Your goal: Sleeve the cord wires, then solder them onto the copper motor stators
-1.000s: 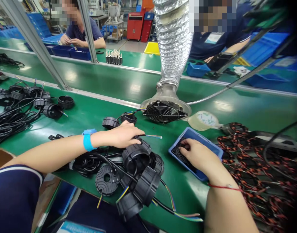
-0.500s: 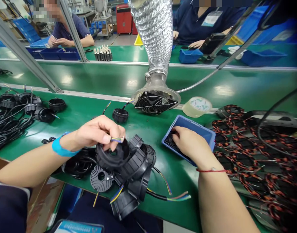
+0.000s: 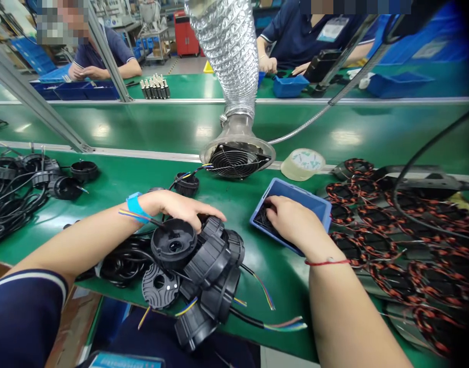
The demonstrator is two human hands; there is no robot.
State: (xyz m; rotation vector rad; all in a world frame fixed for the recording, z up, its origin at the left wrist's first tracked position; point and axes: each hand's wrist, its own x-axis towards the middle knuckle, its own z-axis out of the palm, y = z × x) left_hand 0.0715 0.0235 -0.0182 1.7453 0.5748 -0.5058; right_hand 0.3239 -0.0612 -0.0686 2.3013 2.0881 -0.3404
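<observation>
My left hand [image 3: 181,207], with a blue wristband, lies over a round black plastic housing [image 3: 173,244] and grips its rim; the housing's coloured wires run back across my wrist. It sits on a heap of like black housings [image 3: 215,266] with cables at the near table edge. My right hand [image 3: 291,222] reaches into a small blue tray [image 3: 296,197] of small black parts, fingers curled; what they pinch is hidden.
A silver flexible duct ends in a fan hood [image 3: 236,158] behind the tray, beside a tape roll [image 3: 303,163]. Orange-and-black wound coils [image 3: 391,230] cover the right. More black housings and cables [image 3: 27,179] lie left. Two people work across the green belt.
My left hand lowered the lifted housing onto the heap, open side up, and now rests flatter over it. The right hand stayed in the blue tray.
</observation>
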